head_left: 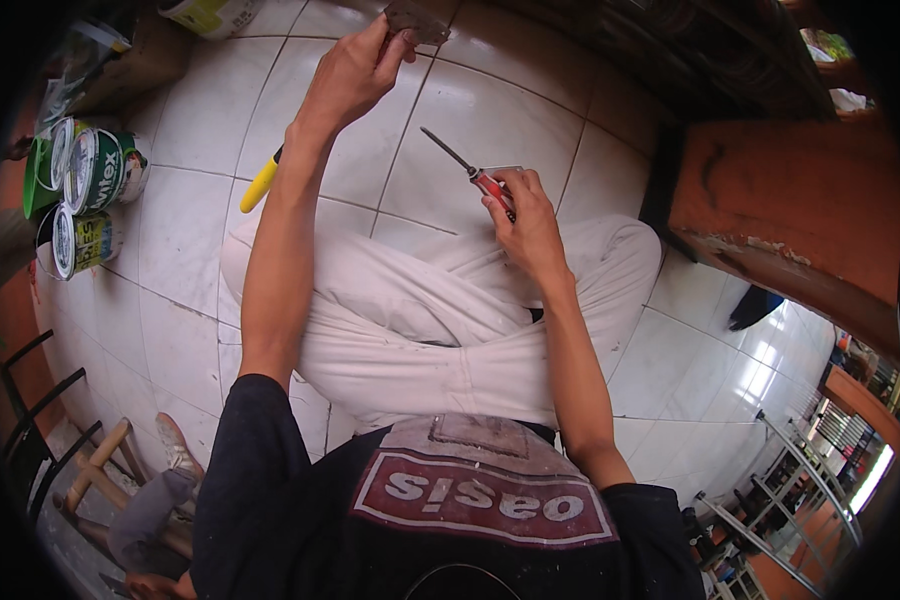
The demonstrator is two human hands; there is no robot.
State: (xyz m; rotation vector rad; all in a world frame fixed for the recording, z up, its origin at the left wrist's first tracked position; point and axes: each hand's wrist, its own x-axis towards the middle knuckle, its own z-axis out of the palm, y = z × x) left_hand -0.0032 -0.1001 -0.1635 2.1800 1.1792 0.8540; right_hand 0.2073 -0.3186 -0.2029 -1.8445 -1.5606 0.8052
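White tile (475, 110), open between left hand (367, 66) round metal plate (419, 22) edge and right hand (530, 228) round red-handled tool (489, 186)

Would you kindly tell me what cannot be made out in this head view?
In the head view:
- Metal plate in the left hand: upper part, cut off by the top edge.
- Yellow-handled tool: far end, hidden behind the left forearm.
- Red-handled screwdriver: handle, partly covered by the right hand.

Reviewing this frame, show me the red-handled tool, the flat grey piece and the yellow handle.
Red-handled tool (489, 187): head view, on its red handle.
Flat grey piece (419, 22): head view, on its broad face.
Yellow handle (260, 187): head view, mid-grip.
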